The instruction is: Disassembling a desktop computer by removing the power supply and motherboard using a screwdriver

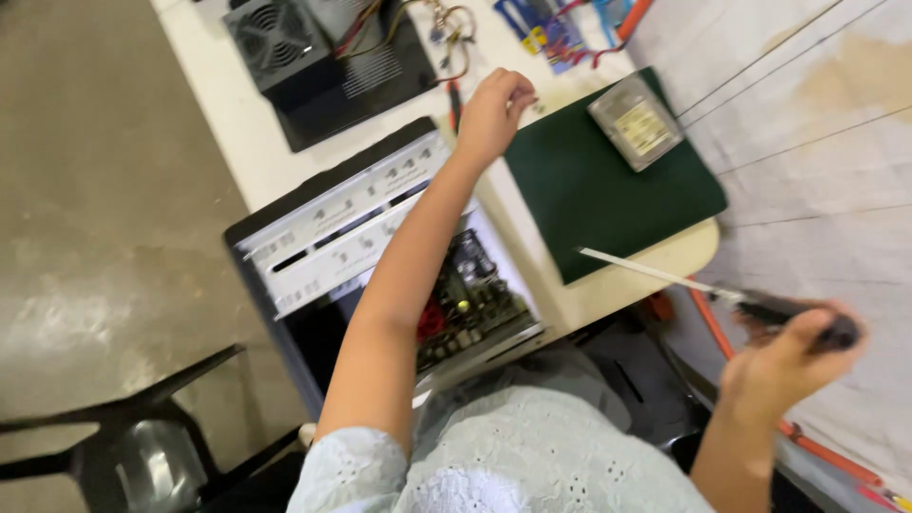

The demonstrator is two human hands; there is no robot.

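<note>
My left hand [492, 112] reaches far across the white table [249, 152], fingers curled at the table top near the edge of a dark green mat [608, 204]; what it pinches, if anything, is too small to tell. My right hand [788, 356] is off the table's near right side, closed round the dark handle of a screwdriver [665, 277] whose long shaft points left over the table corner. An open computer case [332, 228] lies under my left forearm, its circuit board [475, 304] exposed.
A clear plastic box [635, 122] rests on the green mat. A black power supply with a fan [313, 57] and loose coloured wires [446, 24] lie at the far end. A black chair [142, 437] stands lower left. An orange cable [817, 451] runs along the floor at right.
</note>
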